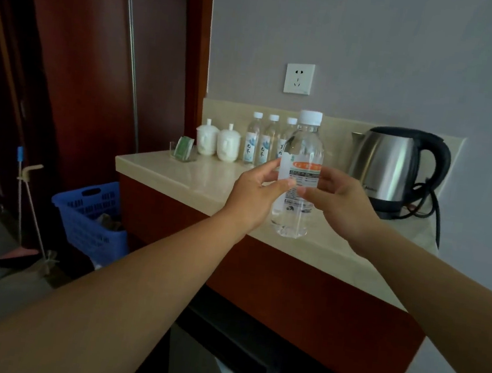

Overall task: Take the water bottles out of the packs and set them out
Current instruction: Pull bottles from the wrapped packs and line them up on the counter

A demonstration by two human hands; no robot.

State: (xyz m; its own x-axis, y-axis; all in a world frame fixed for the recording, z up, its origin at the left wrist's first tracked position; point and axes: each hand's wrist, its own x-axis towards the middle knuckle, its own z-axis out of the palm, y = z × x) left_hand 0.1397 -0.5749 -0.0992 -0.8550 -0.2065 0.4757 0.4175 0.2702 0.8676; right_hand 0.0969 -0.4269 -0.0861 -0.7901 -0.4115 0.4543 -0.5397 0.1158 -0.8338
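One bottle (304, 150) is upright in the air above the counter's (178, 175) near edge. Your left hand (256, 193) grips its label from the left, your right hand (338, 203) from the right. Three more bottles (268, 141) stand far back, left of the kettle (391, 166).

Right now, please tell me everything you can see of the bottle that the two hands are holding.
The bottle is clear plastic, seemingly full of water, with a white cap on top and a printed label with an orange band around its middle. It is held upright in front of the countertop. The left hand and the right hand grip it from either side at the label.
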